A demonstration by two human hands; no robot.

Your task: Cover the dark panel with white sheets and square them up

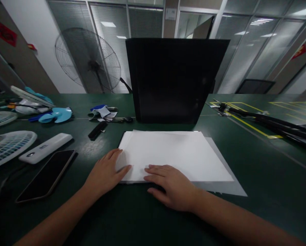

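Both hands lie flat and open on the near edge of the paper stack (pixel 168 153): the left hand (pixel 105 174) on its near left corner, the right hand (pixel 172 186) just beside it, gripping nothing. The paper runs lengthwise left to right, directly ahead. Behind the paper stands a black box (pixel 173 80), possibly a folder; left of the paper a phone (pixel 46 174) rests on the green tabletop (pixel 258 177).

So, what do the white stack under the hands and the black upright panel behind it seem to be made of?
The white stack looks like paper: thin, matte sheets with flat layered edges, both hands resting on its near edge. The black panel seems to be stiff plastic or board, dull and smooth; which one cannot be told.
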